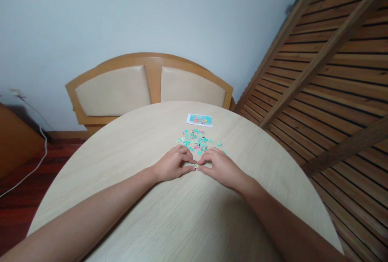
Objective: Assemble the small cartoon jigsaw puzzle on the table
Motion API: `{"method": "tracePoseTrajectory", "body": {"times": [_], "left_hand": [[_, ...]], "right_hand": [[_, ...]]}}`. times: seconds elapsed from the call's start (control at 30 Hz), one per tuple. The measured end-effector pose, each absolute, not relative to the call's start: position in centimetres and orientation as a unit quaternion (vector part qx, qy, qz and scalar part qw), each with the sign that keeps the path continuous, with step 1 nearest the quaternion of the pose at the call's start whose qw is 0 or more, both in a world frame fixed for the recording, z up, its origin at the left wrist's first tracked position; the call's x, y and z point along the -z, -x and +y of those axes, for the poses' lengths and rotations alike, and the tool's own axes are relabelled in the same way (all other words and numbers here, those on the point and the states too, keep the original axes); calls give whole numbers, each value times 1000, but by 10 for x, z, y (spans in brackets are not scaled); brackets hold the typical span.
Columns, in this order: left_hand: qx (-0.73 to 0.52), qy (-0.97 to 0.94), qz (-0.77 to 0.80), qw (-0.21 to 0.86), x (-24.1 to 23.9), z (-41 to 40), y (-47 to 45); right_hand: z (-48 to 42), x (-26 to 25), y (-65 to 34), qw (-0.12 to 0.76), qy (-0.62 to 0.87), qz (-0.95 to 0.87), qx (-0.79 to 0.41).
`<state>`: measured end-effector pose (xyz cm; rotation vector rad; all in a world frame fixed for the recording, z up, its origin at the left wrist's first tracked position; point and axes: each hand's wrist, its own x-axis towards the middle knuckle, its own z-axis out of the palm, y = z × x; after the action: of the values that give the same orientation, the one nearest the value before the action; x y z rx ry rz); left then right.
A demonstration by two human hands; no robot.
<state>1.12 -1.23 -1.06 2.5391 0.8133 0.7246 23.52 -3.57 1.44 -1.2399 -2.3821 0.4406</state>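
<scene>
My left hand (175, 162) and my right hand (218, 165) meet fingertip to fingertip low over the round table. Between their thumbs and forefingers are small yellow and white jigsaw puzzle pieces (195, 166), pinched from both sides. Whether the pieces are joined cannot be seen, as the fingers cover much of them. Just beyond my hands lies a loose heap of puzzle pieces (194, 137), mostly turquoise with some pink and yellow. A picture card (200, 119) with cartoon figures on turquoise lies flat behind the heap.
The pale wooden table (145, 217) has a curved edge. Against its far side stands a padded wooden headboard or bench back (155, 80). On the right leans a slatted wooden frame (327, 64). A white cable (45, 148) runs down the wall to the floor at left.
</scene>
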Motion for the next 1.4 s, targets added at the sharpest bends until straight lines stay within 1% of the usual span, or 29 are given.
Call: {"method": "tracePoseTrajectory", "body": {"times": [0.4,0.6,1.13,1.23,1.4], "left_hand": [[-256,-906,280,187,12,-12,-10],[-257,-907,276,190,12,-12,-10],[-252,-909,277,181,8,-16,-12],[-250,-910,279,178,9,-16,-11],[-249,-909,285,175,9,-16,-11]], "right_hand": [[-37,-24,-241,133,365,-917,-89],[-36,-24,-244,126,346,-928,-60],[-27,-11,-249,223,306,-917,-126],[-24,-7,-247,243,329,-905,-121],[-14,2,-243,303,387,-866,-93]]}}
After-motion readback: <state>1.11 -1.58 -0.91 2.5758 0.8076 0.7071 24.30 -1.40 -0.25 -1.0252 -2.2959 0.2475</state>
